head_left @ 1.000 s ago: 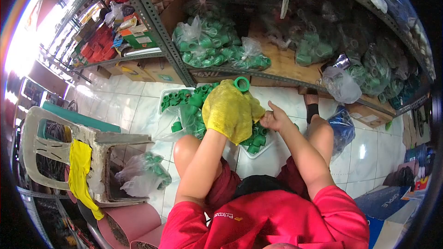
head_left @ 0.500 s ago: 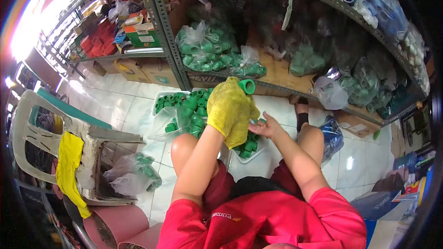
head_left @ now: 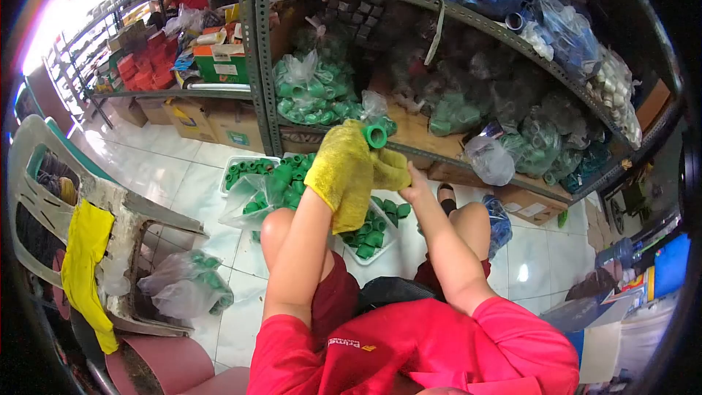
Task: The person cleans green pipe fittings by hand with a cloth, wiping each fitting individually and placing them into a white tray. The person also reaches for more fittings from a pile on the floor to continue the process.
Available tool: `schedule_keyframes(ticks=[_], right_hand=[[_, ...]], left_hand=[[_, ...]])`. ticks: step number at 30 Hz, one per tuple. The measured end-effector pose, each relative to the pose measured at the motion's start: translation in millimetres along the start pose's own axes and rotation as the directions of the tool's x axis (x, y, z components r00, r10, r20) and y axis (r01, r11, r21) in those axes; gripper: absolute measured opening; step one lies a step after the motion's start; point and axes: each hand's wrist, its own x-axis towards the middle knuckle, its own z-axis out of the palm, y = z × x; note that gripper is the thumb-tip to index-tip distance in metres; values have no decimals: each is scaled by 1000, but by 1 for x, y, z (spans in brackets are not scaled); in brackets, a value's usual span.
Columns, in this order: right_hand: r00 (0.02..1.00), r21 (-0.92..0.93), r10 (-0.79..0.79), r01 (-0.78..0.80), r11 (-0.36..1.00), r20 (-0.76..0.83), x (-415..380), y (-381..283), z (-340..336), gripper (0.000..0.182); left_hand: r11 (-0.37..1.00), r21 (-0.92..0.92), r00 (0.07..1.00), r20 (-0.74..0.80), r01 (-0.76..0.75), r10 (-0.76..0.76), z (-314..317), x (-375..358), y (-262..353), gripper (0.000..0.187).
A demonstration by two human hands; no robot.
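A yellow cloth (head_left: 355,205) covers my left hand (head_left: 335,164), so its fingers are hidden. From the top of the cloth pokes a round green pipe fitting (head_left: 375,136), its open end facing me, and the covered hand is closed around it. My right hand (head_left: 417,186) pinches the cloth's right end, just beside the fitting. Beneath my hands, between my knees, sits a white tray (head_left: 385,250) with green fittings (head_left: 370,228). Left of it lie more loose green fittings (head_left: 294,170) and a clear plastic bag (head_left: 238,205).
A metal shelf (head_left: 259,66) ahead holds bags of green fittings (head_left: 311,91). At left stands a worn plastic chair (head_left: 150,208) with a second yellow cloth (head_left: 86,252) on it. A bag of fittings (head_left: 186,285) lies on the tiles beside the chair.
My right hand, open beside the cloth before, has moved up and closed on its end. The green fitting is still in my left hand. The view has shifted slightly.
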Motion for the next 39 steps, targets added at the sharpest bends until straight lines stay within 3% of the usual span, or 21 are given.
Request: schedule_keyframes(ticks=[3, 5, 7, 9, 11, 13, 17, 19, 20, 21, 22, 25, 26, 27, 29, 31, 32, 33, 35, 37, 39], right_hand=[[994, -30, -93, 91, 995, -58, -10, -22, 5, 30], [999, -192, 31, -23, 981, 41, -10, -22, 4, 34], [996, -259, 81, -86, 962, -32, -22, -21, 9, 26], [988, -208, -34, 2, 978, -148, -27, -29, 10, 23], [985, -222, -163, 170, 960, 48, -31, -46, 13, 22], [913, -359, -365, 407, 840, 182, -56, -48, 43, 21], [863, -530, -323, 495, 688, 387, -78, -47, 76, 20], [864, -855, -77, 503, 127, 497, -76, -44, 74, 22], [725, -650, 10, 623, -436, 688, -71, -43, 73, 30], [827, -620, 74, 474, -625, 557, -64, -40, 71, 39], [612, -440, 81, 648, -621, 787, -60, -33, 63, 43], [621, -469, 116, 689, -553, 775, -54, -30, 54, 42], [587, -425, 138, 710, -561, 798, -44, -29, 48, 41], [620, -448, 140, 687, -572, 772, -37, -29, 48, 40], [616, -528, 63, 718, -453, 785, -26, -27, 46, 46], [738, -711, 56, 665, -230, 672, -40, -29, 71, 43], [741, -715, 45, 661, -228, 670, -33, -29, 70, 43], [763, -751, 76, 645, -142, 642, -26, -29, 68, 39], [784, -783, 94, 620, -53, 614, -19, -27, 65, 35], [824, -822, -42, 567, 49, 565, -23, -26, 68, 29], [841, -839, -84, 540, 63, 535, -25, -35, 73, 28]], left_hand=[[989, 150, 989, -147, -1, 23, 24, 5, -38, 26], [971, 233, 988, -124, -61, 91, 22, 0, -38, 25], [945, 324, 975, -194, -41, 109, 18, -3, -29, 24], [949, 313, 988, -153, 29, 21, 19, 3, -30, 24], [946, 309, 992, -103, 96, -67, 20, 4, -29, 24], [928, 272, 967, -86, 254, -240, 19, 5, -21, 24], [932, 354, 989, 87, 81, -119, 15, 0, -3, 25], [920, 390, 998, 62, -52, 30, 27, 2, -4, 26], [933, 359, 999, -12, -32, 39, 46, 7, -17, 23], [931, 361, 998, -4, -54, 59, 48, 9, -15, 23], [933, 357, 998, -12, -47, 54, 50, 10, -14, 21], [926, 349, 989, 58, -145, 134, 43, 12, -8, 24], [957, 274, 993, -38, -94, 108, 62, 17, -39, 23], [982, 188, 989, -132, -38, 64, 88, 23, -64, 23], [895, 444, 976, -170, -46, 135, 70, 12, -30, 21], [977, 211, 951, -301, -1, 66, 63, 23, -17, 18], [918, 396, 945, -286, -37, 161, 62, 27, -18, 17], [917, 396, 948, -271, -48, 167, 54, 27, -4, 17], [920, 381, 992, -110, 92, -54, 34, 26, 34, 22], [933, 354, 997, -55, 70, -54, 35, 23, 44, 27], [888, 446, 982, -91, -111, 168, 48, 25, 28, 29]])
